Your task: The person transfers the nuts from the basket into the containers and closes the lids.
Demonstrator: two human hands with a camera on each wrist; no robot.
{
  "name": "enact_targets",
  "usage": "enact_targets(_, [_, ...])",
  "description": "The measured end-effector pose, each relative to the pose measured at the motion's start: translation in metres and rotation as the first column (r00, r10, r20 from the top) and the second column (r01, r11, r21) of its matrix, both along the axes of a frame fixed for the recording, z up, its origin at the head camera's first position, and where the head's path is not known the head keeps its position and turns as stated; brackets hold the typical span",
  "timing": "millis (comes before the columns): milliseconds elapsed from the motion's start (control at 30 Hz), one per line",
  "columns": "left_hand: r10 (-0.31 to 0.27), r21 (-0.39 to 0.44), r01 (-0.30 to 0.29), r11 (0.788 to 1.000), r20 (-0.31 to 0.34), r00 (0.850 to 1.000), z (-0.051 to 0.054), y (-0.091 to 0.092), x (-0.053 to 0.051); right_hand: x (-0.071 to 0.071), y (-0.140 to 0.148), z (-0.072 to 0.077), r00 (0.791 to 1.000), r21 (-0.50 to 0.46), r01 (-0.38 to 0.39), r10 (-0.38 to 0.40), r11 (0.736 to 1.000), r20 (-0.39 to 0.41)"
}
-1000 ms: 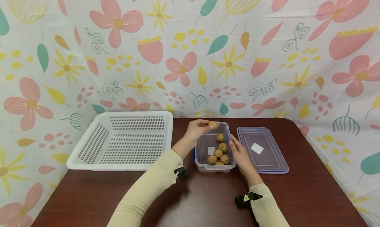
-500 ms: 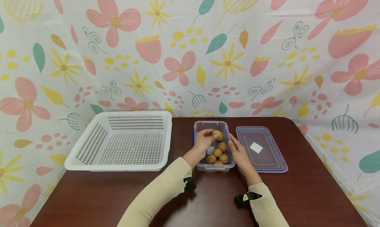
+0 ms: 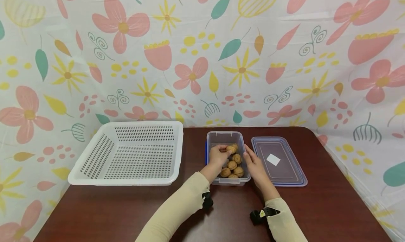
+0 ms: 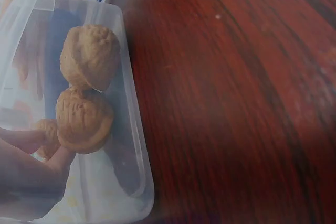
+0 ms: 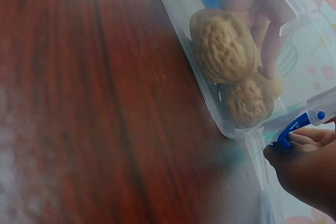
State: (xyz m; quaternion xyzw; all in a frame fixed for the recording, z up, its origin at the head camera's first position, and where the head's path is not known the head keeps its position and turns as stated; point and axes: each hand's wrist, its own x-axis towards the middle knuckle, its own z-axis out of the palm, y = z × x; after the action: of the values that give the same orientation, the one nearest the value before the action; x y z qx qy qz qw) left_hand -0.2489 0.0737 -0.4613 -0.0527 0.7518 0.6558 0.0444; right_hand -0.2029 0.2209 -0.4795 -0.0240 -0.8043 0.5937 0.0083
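A clear plastic box [image 3: 225, 133] holds several walnuts [image 3: 238, 171], gathered mostly along its right side and near end. My left hand [image 3: 218, 158] reaches down inside it and pinches a walnut [image 3: 231, 149] between thumb and fingers, right beside another one. Through the box wall in the left wrist view, those fingertips [image 4: 62, 160] show low among the walnuts. My right hand [image 3: 256, 166] holds the box's right wall, thumb at the rim. In the right wrist view this hand [image 5: 310, 163] lies against a blue clip [image 5: 294, 128] on the box.
A white perforated plastic basket [image 3: 126, 182] stands on the left of the dark wooden table [image 3: 110, 214]. To the right of the box lies its clear lid [image 3: 281, 171], blue-edged with a white label. A floral cloth [image 3: 202, 104] hangs behind the table.
My left hand has moved down from the box's far rim into it, bringing the pinched walnut close to the others. My right hand has stayed at the box's right wall.
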Motion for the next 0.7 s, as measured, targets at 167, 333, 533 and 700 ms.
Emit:
enact_targets(167, [-0.005, -0.033, 0.006, 0.999, 0.023, 1.000, -0.0006, -0.0010, -0.0011, 0.0016, -0.0010, 0.0019, 1.000, -0.023, -0.003, 0.003, 1.000, 0.000])
enact_targets(333, [-0.019, -0.038, 0.020, 0.999, 0.023, 1.000, 0.0008, -0.0017, -0.0016, 0.0011, -0.0018, 0.0033, 1.000, -0.033, 0.002, -0.002, 0.999, -0.003])
enact_targets(533, [-0.032, -0.035, 0.033, 0.999, 0.017, 0.999, 0.0005, -0.0025, -0.0012, -0.0011, -0.0008, 0.0014, 1.000, -0.011, 0.008, -0.008, 1.000, -0.022])
enact_targets(700, [-0.047, -0.076, 0.045, 0.996, -0.024, 0.999, -0.0004, -0.0049, -0.0011, -0.0022, -0.0023, -0.0003, 0.999, 0.010, 0.013, -0.012, 1.000, -0.035])
